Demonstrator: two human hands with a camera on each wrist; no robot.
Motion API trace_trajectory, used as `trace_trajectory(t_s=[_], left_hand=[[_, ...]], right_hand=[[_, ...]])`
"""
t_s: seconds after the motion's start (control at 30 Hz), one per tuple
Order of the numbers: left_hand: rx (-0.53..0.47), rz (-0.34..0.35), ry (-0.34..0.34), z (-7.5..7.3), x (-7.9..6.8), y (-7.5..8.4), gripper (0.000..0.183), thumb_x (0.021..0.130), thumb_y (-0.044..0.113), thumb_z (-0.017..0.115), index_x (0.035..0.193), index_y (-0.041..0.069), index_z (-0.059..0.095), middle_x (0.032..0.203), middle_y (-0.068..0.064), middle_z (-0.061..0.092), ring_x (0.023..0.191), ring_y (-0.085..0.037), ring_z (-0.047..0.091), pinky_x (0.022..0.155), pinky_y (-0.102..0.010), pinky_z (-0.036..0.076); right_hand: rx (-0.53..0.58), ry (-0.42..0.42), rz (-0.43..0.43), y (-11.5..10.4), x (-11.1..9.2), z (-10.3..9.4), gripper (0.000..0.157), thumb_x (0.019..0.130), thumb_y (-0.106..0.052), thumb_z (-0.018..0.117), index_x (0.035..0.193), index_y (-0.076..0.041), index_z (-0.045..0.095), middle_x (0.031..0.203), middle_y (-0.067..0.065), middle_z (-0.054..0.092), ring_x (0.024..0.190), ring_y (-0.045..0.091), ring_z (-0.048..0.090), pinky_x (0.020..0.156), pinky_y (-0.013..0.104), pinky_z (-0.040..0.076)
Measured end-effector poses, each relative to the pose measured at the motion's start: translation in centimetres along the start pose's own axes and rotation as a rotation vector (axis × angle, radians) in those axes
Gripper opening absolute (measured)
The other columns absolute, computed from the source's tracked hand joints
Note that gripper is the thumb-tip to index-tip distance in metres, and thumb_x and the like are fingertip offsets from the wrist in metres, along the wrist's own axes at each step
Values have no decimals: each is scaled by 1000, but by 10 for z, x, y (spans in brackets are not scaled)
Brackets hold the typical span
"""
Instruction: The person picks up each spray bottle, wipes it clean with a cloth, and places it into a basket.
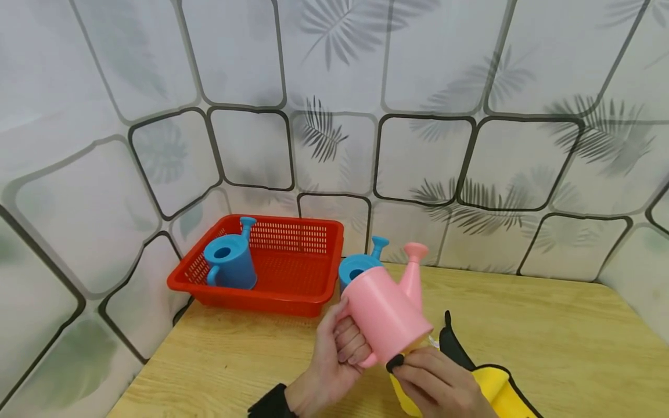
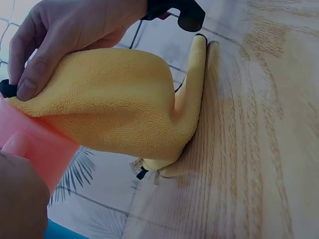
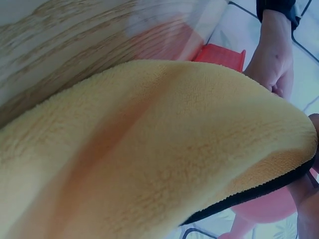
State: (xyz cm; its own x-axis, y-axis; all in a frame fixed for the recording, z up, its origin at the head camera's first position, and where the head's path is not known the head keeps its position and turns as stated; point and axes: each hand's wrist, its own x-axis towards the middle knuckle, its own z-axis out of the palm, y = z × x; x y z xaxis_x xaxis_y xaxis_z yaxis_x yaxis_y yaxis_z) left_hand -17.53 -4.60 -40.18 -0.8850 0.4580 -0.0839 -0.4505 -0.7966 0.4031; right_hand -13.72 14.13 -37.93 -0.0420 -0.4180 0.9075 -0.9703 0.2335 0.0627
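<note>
My left hand (image 1: 337, 354) grips a pink toy watering can (image 1: 384, 313) by its handle. The can is tilted above the table, with its spout pointing up and its base toward my right hand (image 1: 441, 380). That hand pinches the black-edged corner of a yellow towel (image 2: 114, 94) between thumb and fingers, right at the can's base. From there the fluffy cloth droops to the tabletop, and its dark-backed end lies on the wood at the right. In the right wrist view the towel (image 3: 149, 139) covers much of the pink can.
A red plastic basket (image 1: 292, 302) stands at the back left, with a blue watering can (image 1: 232, 264) inside it. Behind the pink can, a second blue watering can (image 1: 360, 264) is partly hidden. The wooden table (image 1: 564, 325) meets a patterned curtain (image 1: 334, 151) at the back.
</note>
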Motion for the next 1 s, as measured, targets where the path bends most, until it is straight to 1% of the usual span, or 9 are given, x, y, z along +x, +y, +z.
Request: trace_trajectory(t_s=[0.1, 0.23, 0.33, 0.43, 0.6, 0.73, 0.87, 1.0], left_hand=[[-2, -1, -11, 0, -1, 1, 53, 94, 43, 53, 55, 19, 26, 47, 7, 24, 36, -7, 25, 41, -22, 14], [-4, -4, -10, 0, -2, 2, 53, 94, 43, 53, 55, 19, 26, 47, 7, 24, 36, -7, 25, 42, -23, 14], [-22, -18, 5, 0, -3, 3, 54, 93, 43, 54, 54, 19, 26, 46, 7, 24, 36, -7, 24, 42, -23, 13], [-27, -21, 12, -1, -4, 3, 55, 93, 44, 54, 53, 19, 25, 45, 7, 24, 36, -7, 23, 43, -22, 12], [-19, 2, 3, -1, -6, 2, 54, 94, 43, 53, 55, 20, 24, 46, 8, 24, 36, -6, 25, 42, -23, 13], [-32, 7, -22, -2, -6, 2, 53, 95, 42, 51, 55, 20, 24, 47, 8, 24, 36, -6, 25, 42, -22, 13], [-46, 0, -36, -4, -6, 2, 53, 95, 42, 50, 56, 20, 24, 47, 8, 24, 36, -6, 24, 43, -22, 12], [-50, -11, -38, -4, -7, 3, 53, 95, 43, 50, 56, 20, 24, 47, 8, 24, 36, -6, 24, 42, -22, 12]], right_hand=[[-8, 24, -19, 5, -1, -2, 27, 95, -15, 61, 79, 3, 72, 77, 13, 67, 70, 19, 60, 59, 23, 52], [-27, 64, -37, 11, -2, -6, 27, 94, -13, 62, 76, 4, 71, 74, 16, 65, 65, 17, 57, 51, 19, 49], [-76, 61, 10, 13, -4, -11, 31, 95, -17, 61, 75, 4, 70, 73, 15, 63, 62, 14, 55, 48, 16, 46], [-127, 57, 57, 14, -5, -16, 34, 96, -20, 60, 74, 3, 71, 73, 14, 63, 60, 15, 56, 48, 15, 48], [-178, 73, 96, 17, -7, -22, 34, 95, -22, 62, 73, 2, 72, 73, 13, 66, 61, 17, 63, 55, 16, 56], [-185, 78, 151, 19, -11, -26, 36, 95, -25, 61, 74, 2, 73, 74, 13, 68, 64, 18, 64, 63, 13, 57], [-179, 86, 187, 21, -15, -28, 35, 94, -27, 62, 76, 2, 73, 75, 14, 69, 66, 20, 66, 68, 13, 57], [-185, 82, 212, 22, -20, -29, 36, 94, -29, 62, 77, 1, 73, 76, 13, 69, 67, 19, 66, 70, 12, 56]])
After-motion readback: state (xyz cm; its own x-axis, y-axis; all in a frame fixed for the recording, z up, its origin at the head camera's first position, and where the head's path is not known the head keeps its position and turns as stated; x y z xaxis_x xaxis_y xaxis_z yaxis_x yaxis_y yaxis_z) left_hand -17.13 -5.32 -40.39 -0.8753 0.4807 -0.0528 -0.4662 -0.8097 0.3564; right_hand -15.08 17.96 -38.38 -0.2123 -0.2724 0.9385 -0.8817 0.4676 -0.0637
